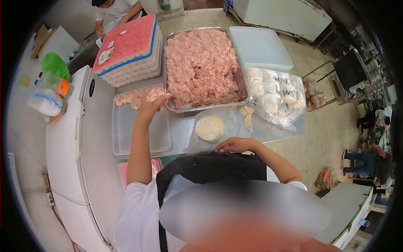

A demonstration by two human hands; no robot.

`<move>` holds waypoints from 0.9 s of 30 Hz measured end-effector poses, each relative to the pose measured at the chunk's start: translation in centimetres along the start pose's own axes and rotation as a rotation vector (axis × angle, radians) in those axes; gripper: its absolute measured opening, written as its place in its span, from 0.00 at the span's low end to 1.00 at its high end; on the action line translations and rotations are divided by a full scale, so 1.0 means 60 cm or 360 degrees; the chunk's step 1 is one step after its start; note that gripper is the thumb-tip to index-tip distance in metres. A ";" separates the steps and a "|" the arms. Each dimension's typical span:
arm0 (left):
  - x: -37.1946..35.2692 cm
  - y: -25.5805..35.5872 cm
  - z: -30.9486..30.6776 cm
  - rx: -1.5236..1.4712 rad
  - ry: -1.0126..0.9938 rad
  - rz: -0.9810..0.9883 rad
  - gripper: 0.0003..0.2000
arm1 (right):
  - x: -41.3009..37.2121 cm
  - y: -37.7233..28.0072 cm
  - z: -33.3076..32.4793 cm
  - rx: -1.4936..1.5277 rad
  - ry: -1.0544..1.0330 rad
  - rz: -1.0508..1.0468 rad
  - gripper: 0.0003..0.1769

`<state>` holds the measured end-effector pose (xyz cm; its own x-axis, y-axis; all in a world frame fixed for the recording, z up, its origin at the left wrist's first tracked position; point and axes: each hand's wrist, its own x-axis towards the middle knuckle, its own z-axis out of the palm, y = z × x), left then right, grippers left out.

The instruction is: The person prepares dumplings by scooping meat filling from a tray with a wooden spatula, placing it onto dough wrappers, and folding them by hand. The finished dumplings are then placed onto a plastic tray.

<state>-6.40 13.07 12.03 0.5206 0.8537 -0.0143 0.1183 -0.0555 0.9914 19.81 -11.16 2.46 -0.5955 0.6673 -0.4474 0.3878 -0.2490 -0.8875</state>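
Note:
My left hand (152, 108) is closed around a lump of ground meat (156, 93) at the upper right of a clear plastic tray (142, 140). A row of small meat-filled pieces (129, 98) lines that tray's far edge. To the right, a large metal pan (208, 107) is heaped with pink ground meat (199, 63). Round pale dough wrappers (210, 128) lie in a stack on a sheet in front of me. My right hand (237, 145) rests by the table's near edge, its fingers curled; I cannot make out what is in them.
Stacked filled trays with a red lid (126, 44) stand at the back left. A translucent empty tray (261, 48) and bagged wrapper stacks (279, 92) sit right of the pan. Dough scraps (247, 115) lie beside the wrappers. Another person (115, 12) works beyond the trays.

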 end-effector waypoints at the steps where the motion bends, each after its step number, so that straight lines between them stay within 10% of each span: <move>1: -0.005 0.001 -0.003 -0.0020 0.0031 0.0003 0.10 | 0.004 0.001 0.003 -0.0012 0.0016 -0.0037 0.20; 27: -0.044 0.002 -0.035 -0.0121 0.0164 0.0035 0.07 | 0.022 0.027 0.037 -0.0368 -0.0130 -0.0110 0.15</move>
<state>-9.54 11.88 12.45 0.4322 0.9016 0.0170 0.0413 -0.0386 0.9984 18.08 -12.25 0.18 -0.6774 0.6159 -0.4022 0.4891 -0.0313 -0.8717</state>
